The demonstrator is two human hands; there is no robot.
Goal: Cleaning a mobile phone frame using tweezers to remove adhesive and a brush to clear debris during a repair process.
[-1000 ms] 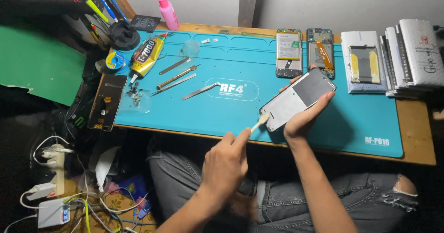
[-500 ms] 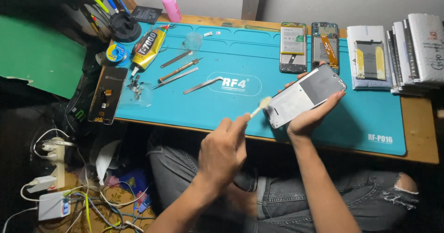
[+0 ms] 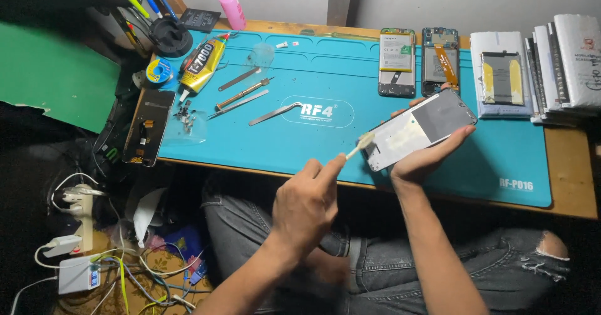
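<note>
My right hand (image 3: 421, 160) holds a grey phone frame (image 3: 418, 129) tilted above the blue work mat (image 3: 325, 71), fingers curled around its edges. My left hand (image 3: 307, 205) pinches a small pale-tipped brush (image 3: 360, 145) between thumb and forefinger. The brush tip touches the frame's lower left end. Both hands are over the front edge of the mat, above my lap.
Bent tweezers (image 3: 275, 113), a screwdriver (image 3: 243, 93) and a yellow glue tube (image 3: 201, 61) lie on the mat's left. Two opened phones (image 3: 397, 61) sit at the back, with stacked boxes (image 3: 563, 65) to the right. A black screen (image 3: 149, 127) hangs at the left edge. Power strips and cables (image 3: 78, 215) lie below.
My left hand has risen a little with the brush and its tip now rests at the frame's end. The phone frame stays held in my right hand.
</note>
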